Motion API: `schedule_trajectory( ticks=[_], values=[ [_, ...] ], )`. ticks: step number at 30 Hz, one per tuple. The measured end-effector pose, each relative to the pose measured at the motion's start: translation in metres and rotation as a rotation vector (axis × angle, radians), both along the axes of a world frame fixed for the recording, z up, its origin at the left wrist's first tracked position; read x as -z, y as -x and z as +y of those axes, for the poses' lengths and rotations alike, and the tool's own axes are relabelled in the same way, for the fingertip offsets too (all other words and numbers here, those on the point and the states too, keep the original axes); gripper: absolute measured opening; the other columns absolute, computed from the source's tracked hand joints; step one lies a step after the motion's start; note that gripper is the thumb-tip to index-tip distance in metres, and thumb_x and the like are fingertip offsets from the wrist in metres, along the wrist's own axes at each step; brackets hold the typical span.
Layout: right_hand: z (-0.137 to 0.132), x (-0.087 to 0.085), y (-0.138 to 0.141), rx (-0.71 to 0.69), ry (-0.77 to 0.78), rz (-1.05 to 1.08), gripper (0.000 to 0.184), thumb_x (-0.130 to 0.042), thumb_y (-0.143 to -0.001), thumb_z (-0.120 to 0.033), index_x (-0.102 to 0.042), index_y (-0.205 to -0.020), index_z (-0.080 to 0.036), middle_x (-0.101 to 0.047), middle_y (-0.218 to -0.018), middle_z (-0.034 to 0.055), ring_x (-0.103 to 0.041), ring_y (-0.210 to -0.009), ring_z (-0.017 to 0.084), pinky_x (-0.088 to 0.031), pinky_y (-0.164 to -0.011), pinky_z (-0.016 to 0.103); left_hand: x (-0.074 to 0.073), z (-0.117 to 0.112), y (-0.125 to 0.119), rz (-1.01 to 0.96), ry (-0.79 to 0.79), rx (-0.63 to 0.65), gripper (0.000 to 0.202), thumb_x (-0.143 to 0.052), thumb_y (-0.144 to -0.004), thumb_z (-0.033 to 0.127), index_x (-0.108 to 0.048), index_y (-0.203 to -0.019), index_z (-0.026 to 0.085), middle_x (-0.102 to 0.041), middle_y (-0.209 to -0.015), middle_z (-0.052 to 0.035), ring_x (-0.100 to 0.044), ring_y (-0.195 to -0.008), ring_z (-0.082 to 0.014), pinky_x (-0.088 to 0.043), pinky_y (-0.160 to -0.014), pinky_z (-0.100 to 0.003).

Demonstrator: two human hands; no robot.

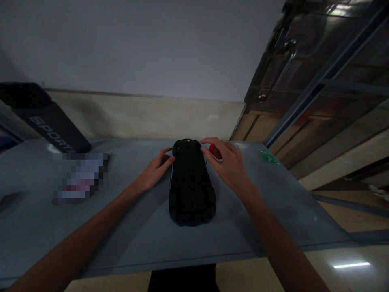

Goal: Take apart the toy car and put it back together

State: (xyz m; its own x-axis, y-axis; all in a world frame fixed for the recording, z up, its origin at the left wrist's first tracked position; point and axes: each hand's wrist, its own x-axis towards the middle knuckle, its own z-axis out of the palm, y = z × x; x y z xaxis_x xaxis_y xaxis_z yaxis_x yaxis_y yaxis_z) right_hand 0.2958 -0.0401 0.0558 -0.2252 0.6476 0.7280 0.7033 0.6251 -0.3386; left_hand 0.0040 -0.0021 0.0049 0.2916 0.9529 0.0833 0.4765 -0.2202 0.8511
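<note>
At the far left, a dark bottle (48, 119) with pale lettering is being leaned at a slant over the back of the grey table (273, 211), and just in front of it a small blurred-out item (80, 178) is lying flat, well apart from both hands. Moving toward the middle, the left hand (154, 172) is being rested against the left flank of the far end of a black toy car (191, 184), which is lying lengthwise on the table, seemingly underside up; the fingers (166, 160) are being held loosely curled and touching the body, not wrapped around it, probably so that the car is being steadied from that side. The car is sitting between the two hands, its near end pointing toward the person and left untouched. On the other flank, the right hand (231, 164) is being held over the far right corner, its fingers (209, 151) bent and pinched on a small red piece (214, 150) just beside the car; whether that piece is joined to the car cannot be told. Further right, a small green object (269, 158) is lying alone near the table's edge, and beyond it a metal door with a handle (281, 71) is standing.
</note>
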Motion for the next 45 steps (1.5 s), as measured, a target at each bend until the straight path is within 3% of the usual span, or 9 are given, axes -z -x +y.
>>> schedule_trajectory(
  ticks=[7,10,13,17,23,27,32,39,45],
  values=[
    [0.0,-0.001,-0.001,-0.039,0.008,0.001,0.032,-0.056,-0.123,-0.029,-0.085,-0.139,-0.03,-0.085,-0.101,0.0053,-0.076,-0.092,0.026,-0.062,-0.099,0.041,-0.003,-0.002,-0.001,0.018,0.011,-0.011,0.077,-0.053,-0.116,0.063,-0.054,-0.178,0.018,-0.088,-0.153,-0.0215,-0.081,-0.148,-0.0408,-0.057,-0.134,-0.057],
    [0.0,0.001,0.0,-0.014,0.047,0.017,0.028,-0.061,-0.124,-0.035,-0.085,-0.137,-0.033,-0.083,-0.098,0.0039,-0.076,-0.089,0.026,-0.062,-0.096,0.041,0.0,0.0,0.0,0.005,0.003,-0.006,0.078,-0.054,-0.116,0.065,-0.055,-0.178,0.017,-0.088,-0.152,-0.0229,-0.081,-0.147,-0.0415,-0.056,-0.135,-0.059],
    [0.0,0.001,0.0,-0.003,0.056,0.018,0.029,-0.063,-0.12,-0.029,-0.084,-0.14,-0.033,-0.082,-0.096,0.0032,-0.075,-0.089,0.026,-0.062,-0.095,0.04,0.003,0.002,0.001,-0.008,-0.017,-0.011,0.075,-0.056,-0.116,0.063,-0.057,-0.176,0.019,-0.089,-0.15,-0.0214,-0.082,-0.144,-0.0419,-0.056,-0.134,-0.063],
    [-0.001,0.0,-0.001,-0.023,0.052,0.032,0.032,-0.058,-0.123,-0.029,-0.083,-0.142,-0.033,-0.084,-0.102,0.0047,-0.077,-0.095,0.027,-0.062,-0.097,0.041,0.004,0.002,0.001,-0.034,-0.016,-0.015,0.069,-0.059,-0.116,0.06,-0.06,-0.173,0.022,-0.091,-0.144,-0.0189,-0.083,-0.14,-0.041,-0.057,-0.131,-0.059],
    [0.001,-0.001,-0.002,-0.039,0.063,0.021,0.032,-0.062,-0.118,-0.027,-0.083,-0.142,-0.032,-0.085,-0.103,0.0046,-0.078,-0.094,0.027,-0.062,-0.099,0.041,0.001,0.002,-0.001,-0.016,0.019,0.004,0.083,-0.055,-0.116,0.064,-0.05,-0.18,0.01,-0.087,-0.153,-0.0264,-0.081,-0.145,-0.0419,-0.053,-0.136,-0.061],
    [0.001,0.0,-0.001,-0.074,0.026,0.043,0.036,-0.059,-0.117,-0.024,-0.083,-0.144,-0.03,-0.089,-0.118,0.0076,-0.08,-0.104,0.027,-0.063,-0.104,0.043,0.002,0.001,0.0,-0.025,0.003,-0.014,0.075,-0.056,-0.115,0.062,-0.056,-0.175,0.018,-0.09,-0.149,-0.0213,-0.082,-0.144,-0.0418,-0.056,-0.133,-0.059],
    [0.001,0.0,0.0,-0.038,0.065,0.044,0.03,-0.064,-0.118,-0.029,-0.085,-0.141,-0.032,-0.083,-0.096,0.0027,-0.075,-0.085,0.024,-0.062,-0.095,0.041,0.006,0.003,0.001,-0.031,-0.002,-0.005,0.077,-0.056,-0.114,0.068,-0.057,-0.174,0.019,-0.09,-0.147,-0.0202,-0.083,-0.142,-0.0421,-0.057,-0.132,-0.059],
    [0.001,-0.001,-0.001,-0.087,0.037,0.035,0.041,-0.061,-0.112,-0.021,-0.082,-0.146,-0.031,-0.086,-0.113,0.0071,-0.077,-0.1,0.028,-0.064,-0.102,0.044,0.006,0.003,0.002,-0.031,-0.003,0.001,0.078,-0.057,-0.115,0.068,-0.055,-0.176,0.019,-0.089,-0.15,-0.0212,-0.081,-0.145,-0.0414,-0.055,-0.134,-0.061],
    [0.0,-0.001,-0.001,-0.021,0.048,0.042,0.027,-0.064,-0.121,-0.033,-0.086,-0.136,-0.032,-0.08,-0.094,0.003,-0.071,-0.084,0.025,-0.062,-0.095,0.041,0.005,0.004,0.002,-0.014,-0.003,0.006,0.08,-0.056,-0.115,0.068,-0.054,-0.177,0.018,-0.089,-0.148,-0.0219,-0.083,-0.142,-0.041,-0.057,-0.132,-0.06]
  ],
)
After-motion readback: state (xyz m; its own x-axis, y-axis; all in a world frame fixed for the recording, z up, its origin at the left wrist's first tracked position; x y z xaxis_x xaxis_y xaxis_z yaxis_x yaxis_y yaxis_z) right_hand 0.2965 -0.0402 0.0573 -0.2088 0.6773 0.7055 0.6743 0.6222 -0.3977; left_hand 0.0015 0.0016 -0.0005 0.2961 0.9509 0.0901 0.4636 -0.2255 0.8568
